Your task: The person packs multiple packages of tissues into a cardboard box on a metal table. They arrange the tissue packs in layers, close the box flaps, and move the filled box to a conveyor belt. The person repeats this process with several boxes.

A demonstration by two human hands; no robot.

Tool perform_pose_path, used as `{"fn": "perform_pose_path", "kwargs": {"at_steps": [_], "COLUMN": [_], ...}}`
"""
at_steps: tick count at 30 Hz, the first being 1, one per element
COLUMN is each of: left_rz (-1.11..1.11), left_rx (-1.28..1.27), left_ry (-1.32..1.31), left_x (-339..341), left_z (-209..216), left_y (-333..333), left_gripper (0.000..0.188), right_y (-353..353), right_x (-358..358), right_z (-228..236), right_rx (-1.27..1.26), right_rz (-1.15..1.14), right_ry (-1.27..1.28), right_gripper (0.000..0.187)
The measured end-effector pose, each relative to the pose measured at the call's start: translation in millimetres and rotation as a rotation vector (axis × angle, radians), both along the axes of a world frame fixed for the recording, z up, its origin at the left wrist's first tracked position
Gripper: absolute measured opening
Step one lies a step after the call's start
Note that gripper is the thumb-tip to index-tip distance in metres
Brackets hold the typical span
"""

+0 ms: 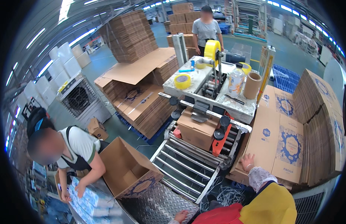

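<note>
My right hand (248, 161) rests on the near edge of a stack of flattened printed cardboard boxes (260, 143), its fingers spread and touching the top sheet. Low in the picture, my left hand (181, 216) hovers near the diamond-plate metal surface (158, 203); it looks open, with nothing seen in it. An open cardboard box (133, 171) stands to the left of that plate. Ahead, a closed cardboard box (197, 130) sits in the carton-taping machine (227, 106), past the metal rollers (182, 164).
At left a co-worker's hands (77, 190) touch blue-white plastic packs (94, 203). Tape rolls (182, 81), a bottle (236, 80) and a cardboard tube (252, 86) stand on the machine. Another person (206, 30) stands behind it. Stacked flat cardboard (143, 104) and an air cooler (81, 97) lie beyond.
</note>
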State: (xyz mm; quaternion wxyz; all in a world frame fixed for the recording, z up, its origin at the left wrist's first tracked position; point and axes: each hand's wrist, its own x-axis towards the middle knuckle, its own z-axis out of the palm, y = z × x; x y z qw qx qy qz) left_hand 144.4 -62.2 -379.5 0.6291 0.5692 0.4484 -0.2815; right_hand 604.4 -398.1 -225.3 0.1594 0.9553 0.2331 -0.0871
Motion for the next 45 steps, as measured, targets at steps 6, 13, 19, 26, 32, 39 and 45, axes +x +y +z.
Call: {"fn": "perform_pose_path", "kwargs": {"at_steps": [6, 13, 19, 26, 32, 39, 45], "left_rz": [0.195, -0.036, -0.050, -0.684, -0.322, 0.127, 0.124], "left_rx": [0.283, 0.404, 0.488, 0.712, 0.824, 0.700, 0.328], "left_ry": [-0.077, -0.138, -0.651, -1.520, -1.552, -0.906, -0.779], "left_x": [-46, -84, 83, 182, 97, -84, -156], "left_z": [40, 21, 213, 415, 449, 430, 454], "left_y": [43, 46, -26, -93, -40, -9, -30], "left_gripper": [0.041, 0.050, 0.038, 0.062, 0.038, 0.033, 0.034], "right_y": [-6, -12, -23, 78, 126, 151, 216], "right_x": [10, -17, -107, -254, -275, -199, -161], "right_z": [-10, -19, 135, 344, 429, 340, 253], "right_rx": [0.022, 0.081, 0.129, 0.735, 1.140, 1.532, 1.538], "right_rz": [-0.059, 0.108, 0.454, 0.988, 1.231, 0.294, -0.130], "right_ry": [0.015, -0.107, -0.115, 0.199, -0.268, -0.099, 0.577], "right_gripper": [0.047, 0.037, 0.026, 0.020, 0.026, 0.045, 0.105]}}
